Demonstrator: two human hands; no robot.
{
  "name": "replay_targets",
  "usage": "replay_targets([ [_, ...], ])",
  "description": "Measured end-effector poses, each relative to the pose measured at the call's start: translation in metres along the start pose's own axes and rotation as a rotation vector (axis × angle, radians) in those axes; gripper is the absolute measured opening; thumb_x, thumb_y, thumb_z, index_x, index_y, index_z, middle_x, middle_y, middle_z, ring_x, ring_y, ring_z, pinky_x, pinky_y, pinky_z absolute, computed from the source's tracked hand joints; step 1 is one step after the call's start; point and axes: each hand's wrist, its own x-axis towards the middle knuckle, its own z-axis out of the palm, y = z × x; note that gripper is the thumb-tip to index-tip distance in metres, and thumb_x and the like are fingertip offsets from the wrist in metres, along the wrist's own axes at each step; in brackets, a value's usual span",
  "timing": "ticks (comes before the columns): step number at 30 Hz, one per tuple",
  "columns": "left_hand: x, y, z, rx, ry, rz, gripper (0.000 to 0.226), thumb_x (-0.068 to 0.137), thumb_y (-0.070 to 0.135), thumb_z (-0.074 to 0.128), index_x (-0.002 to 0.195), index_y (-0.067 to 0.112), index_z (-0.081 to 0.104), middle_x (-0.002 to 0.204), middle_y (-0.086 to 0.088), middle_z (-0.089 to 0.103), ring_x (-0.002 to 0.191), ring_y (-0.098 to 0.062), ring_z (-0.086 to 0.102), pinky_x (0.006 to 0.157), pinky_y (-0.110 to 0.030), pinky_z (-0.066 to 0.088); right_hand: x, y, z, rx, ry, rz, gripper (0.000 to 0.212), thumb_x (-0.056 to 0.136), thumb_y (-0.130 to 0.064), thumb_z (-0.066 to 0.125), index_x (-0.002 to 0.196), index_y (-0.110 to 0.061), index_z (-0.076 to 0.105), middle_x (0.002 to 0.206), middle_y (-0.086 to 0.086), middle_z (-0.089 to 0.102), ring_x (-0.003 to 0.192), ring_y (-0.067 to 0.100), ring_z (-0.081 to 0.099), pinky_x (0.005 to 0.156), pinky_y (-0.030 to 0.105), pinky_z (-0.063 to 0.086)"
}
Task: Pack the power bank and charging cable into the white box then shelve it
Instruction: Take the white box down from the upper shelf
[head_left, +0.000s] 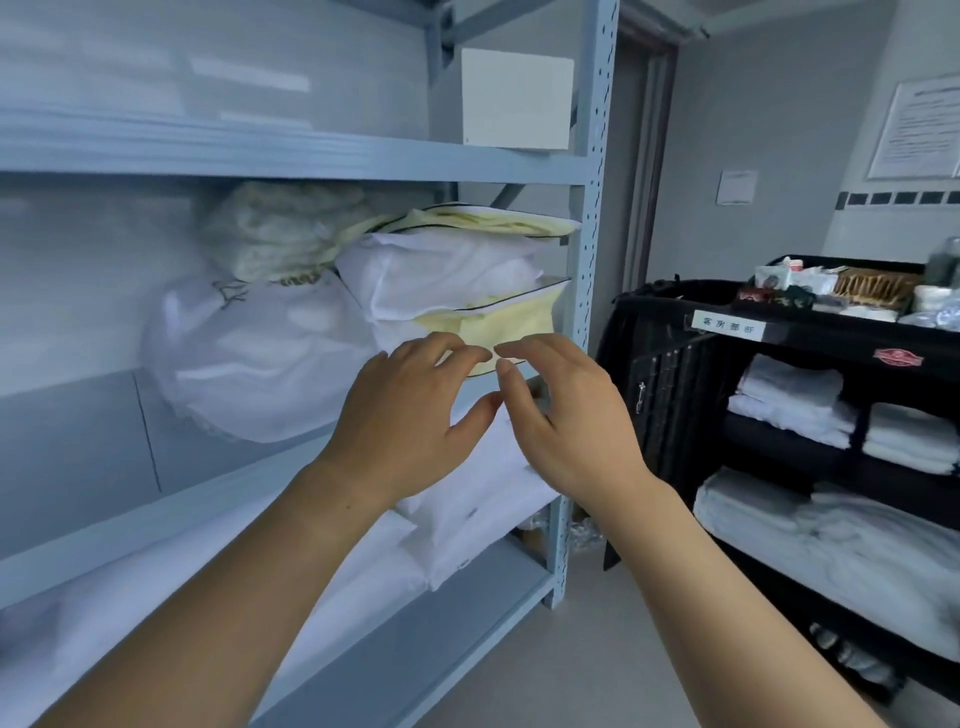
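White box (517, 98) sits upright on the upper shelf (291, 156) of the grey-blue metal rack, at its right end just beside the perforated upright (597, 171). Looks shelved; we can't see the power bank or cable, presumably inside.

Our hands are well below it, at the middle shelf level in front of the stacked pillows (457, 280). Left hand (410, 415) and right hand (566, 415) are both empty, fingers loosely spread and curled, thumbs nearly meeting. Neither touches the box.

Handling call, if we need to re-seat it: rigid carton, smooth matte faces, so likely a bit slippery under a one-sided pinch. Probably modest weight with dense contents that could shift if tilted. Standing on a narrow edge it could tip forward off the shelf lip. Best hold is both palms on the two opposite side faces, low down, kept upright, then pushed back from the edge.

Housekeeping cart (779, 395) with folded towels (789, 400) stands to the right, well apart.
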Motion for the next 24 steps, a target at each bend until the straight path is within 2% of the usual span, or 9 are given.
replay_targets([
  [6, 0.074, -0.019, 0.043, 0.017, 0.016, -0.018, 0.041, 0.088, 0.045, 0.045, 0.122, 0.025, 0.053, 0.123, 0.005, 0.056, 0.108, -0.019, 0.054, 0.085, -0.042, 0.047, 0.069, 0.061, 0.012, -0.018, 0.005, -0.034, 0.028, 0.094, -0.032, 0.043, 0.112, -0.02, 0.061, 0.114, -0.007, 0.06, 0.105, 0.013, 0.055, 0.08, 0.03, 0.047],
  [10, 0.136, -0.027, 0.069, 0.05, 0.032, -0.024, 0.04, 0.088, 0.045, 0.045, 0.124, 0.029, 0.05, 0.122, 0.008, 0.056, 0.106, -0.018, 0.054, 0.084, -0.037, 0.046, 0.123, 0.104, 0.008, -0.035, 0.019, -0.059, 0.029, 0.094, -0.032, 0.043, 0.113, -0.021, 0.062, 0.115, -0.008, 0.059, 0.108, 0.01, 0.053, 0.081, 0.029, 0.047],
  [15, 0.206, -0.03, 0.096, 0.076, 0.11, 0.003, 0.042, 0.086, 0.047, 0.045, 0.124, 0.029, 0.05, 0.122, 0.008, 0.057, 0.108, -0.018, 0.054, 0.084, -0.035, 0.045, 0.178, 0.15, 0.003, -0.049, 0.052, -0.09, 0.029, 0.093, -0.034, 0.043, 0.112, -0.021, 0.061, 0.115, -0.008, 0.059, 0.107, 0.014, 0.054, 0.079, 0.038, 0.05],
  [20, 0.263, -0.044, 0.111, 0.065, 0.188, 0.031, 0.044, 0.085, 0.046, 0.043, 0.124, 0.026, 0.052, 0.123, 0.006, 0.058, 0.111, -0.019, 0.053, 0.086, -0.036, 0.044, 0.229, 0.183, 0.01, -0.062, 0.074, -0.132, 0.03, 0.093, -0.034, 0.043, 0.113, -0.02, 0.061, 0.114, -0.007, 0.059, 0.107, 0.014, 0.054, 0.082, 0.036, 0.049],
  [24, 0.309, -0.063, 0.119, 0.108, 0.22, 0.056, 0.045, 0.084, 0.047, 0.04, 0.123, 0.026, 0.052, 0.12, 0.005, 0.059, 0.106, -0.02, 0.055, 0.08, -0.033, 0.043, 0.274, 0.202, 0.022, -0.05, 0.079, -0.17, 0.029, 0.093, -0.031, 0.045, 0.112, -0.018, 0.062, 0.113, -0.004, 0.06, 0.104, 0.015, 0.055, 0.08, 0.036, 0.049],
])
